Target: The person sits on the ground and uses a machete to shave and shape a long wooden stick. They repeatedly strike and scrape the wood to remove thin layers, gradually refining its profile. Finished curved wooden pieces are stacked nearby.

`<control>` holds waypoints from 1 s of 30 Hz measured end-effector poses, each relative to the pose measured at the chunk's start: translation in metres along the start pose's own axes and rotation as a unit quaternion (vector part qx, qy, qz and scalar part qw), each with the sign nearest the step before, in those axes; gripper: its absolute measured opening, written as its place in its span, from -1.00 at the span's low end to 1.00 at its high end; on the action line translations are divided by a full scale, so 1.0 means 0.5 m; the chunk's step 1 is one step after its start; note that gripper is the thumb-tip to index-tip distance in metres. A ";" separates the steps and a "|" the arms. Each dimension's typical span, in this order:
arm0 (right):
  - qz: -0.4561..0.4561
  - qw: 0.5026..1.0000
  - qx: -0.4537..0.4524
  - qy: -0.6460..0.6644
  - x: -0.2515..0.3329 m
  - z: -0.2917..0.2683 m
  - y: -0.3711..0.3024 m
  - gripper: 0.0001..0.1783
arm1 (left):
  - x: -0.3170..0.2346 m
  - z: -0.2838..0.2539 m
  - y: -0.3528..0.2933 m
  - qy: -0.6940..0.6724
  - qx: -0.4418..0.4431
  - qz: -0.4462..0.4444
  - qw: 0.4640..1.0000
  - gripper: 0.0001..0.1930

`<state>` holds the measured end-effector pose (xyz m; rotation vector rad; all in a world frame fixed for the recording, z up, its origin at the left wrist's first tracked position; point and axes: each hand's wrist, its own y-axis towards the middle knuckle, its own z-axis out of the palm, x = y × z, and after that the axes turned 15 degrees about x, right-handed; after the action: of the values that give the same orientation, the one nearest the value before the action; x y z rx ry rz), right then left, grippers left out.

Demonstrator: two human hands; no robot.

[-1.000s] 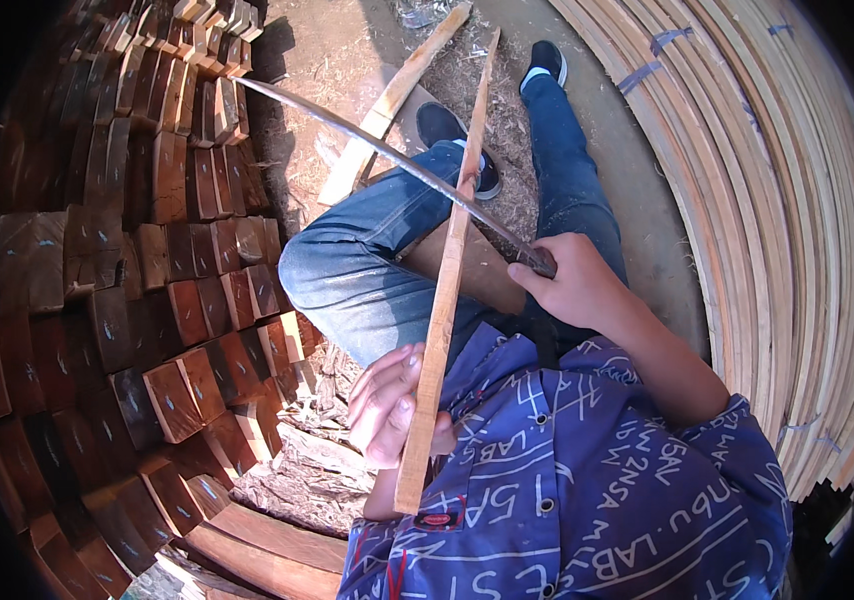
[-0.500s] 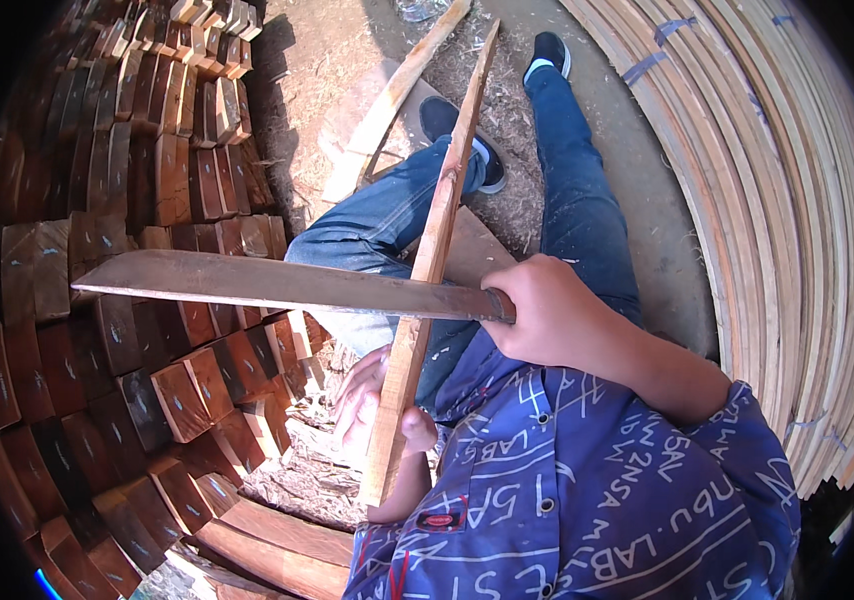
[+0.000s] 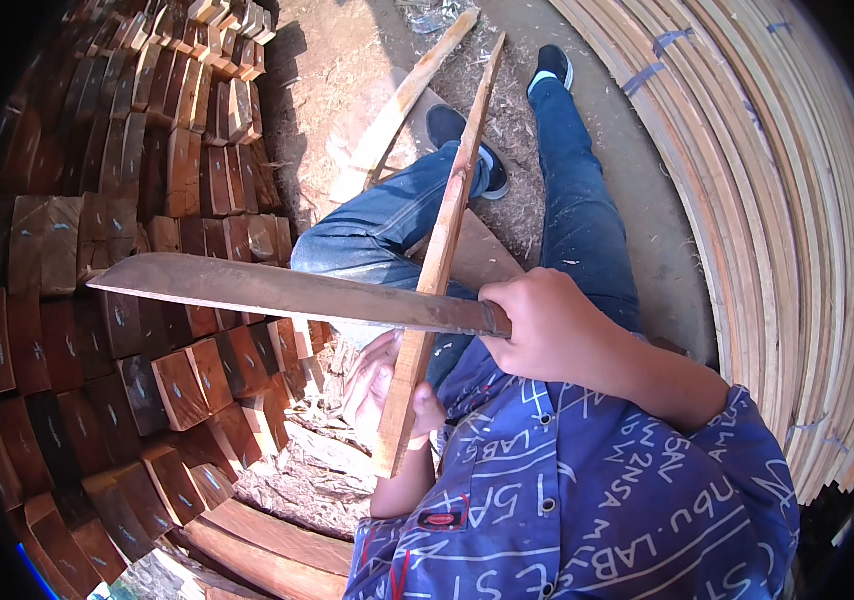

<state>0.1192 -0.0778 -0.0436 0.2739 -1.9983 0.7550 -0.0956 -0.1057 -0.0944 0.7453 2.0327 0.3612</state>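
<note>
My right hand [image 3: 552,318] is closed round the handle end of a long machete [image 3: 267,291]. The broad dark blade points left, its curved tip over the stacked timber. It crosses on top of a slender wooden strip [image 3: 439,250], apparently touching it; the handle is hidden in my fist. Below the blade, my left hand [image 3: 372,385] grips the strip near its thick squared end, fingers on the left and thumb on the right. From there the strip slants away across my bent leg, narrowing to a point near my shoes.
Dark red-brown timber blocks [image 3: 182,390] are stacked along the left. Bundles of long pale strips [image 3: 777,230] curve down the right side. Another pale strip [image 3: 402,105] lies beyond my bent knee [image 3: 347,235]. Shavings [image 3: 312,475] litter the ground beside my left arm.
The strip's thick near end has shifted slightly up and right with my left hand. The machete's tip sits a little further right, its blade still across the strip. The view has tilted slightly.
</note>
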 end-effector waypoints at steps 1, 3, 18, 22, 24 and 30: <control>-0.010 1.000 0.001 -0.001 0.008 -0.002 -0.004 -0.87 | -0.002 -0.006 -0.004 0.011 0.015 -0.012 1.000 -0.49; 0.006 1.000 -0.010 -0.014 -0.001 0.000 -0.004 -0.87 | 0.001 -0.002 -0.006 0.005 0.030 0.000 1.000 -0.46; 0.014 0.998 -0.064 0.025 -0.053 -0.023 0.020 -0.83 | -0.019 0.015 0.077 -0.039 -0.016 0.083 0.996 -0.56; -0.004 0.999 -0.046 0.018 -0.072 -0.030 0.033 -0.86 | -0.017 -0.001 0.074 -0.022 0.010 0.087 0.996 -0.53; -0.020 0.997 -0.071 -0.002 -0.076 -0.018 0.046 -0.88 | -0.010 0.006 0.059 -0.023 -0.020 0.066 0.997 -0.55; 0.016 0.998 -0.039 -0.043 -0.057 0.010 0.081 -0.90 | 0.026 -0.010 -0.066 0.073 -0.005 -0.178 0.981 -0.55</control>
<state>0.1113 -0.0520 -0.0855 0.2328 -2.1122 0.6937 -0.1170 -0.1228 -0.1171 0.3431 2.2501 0.2235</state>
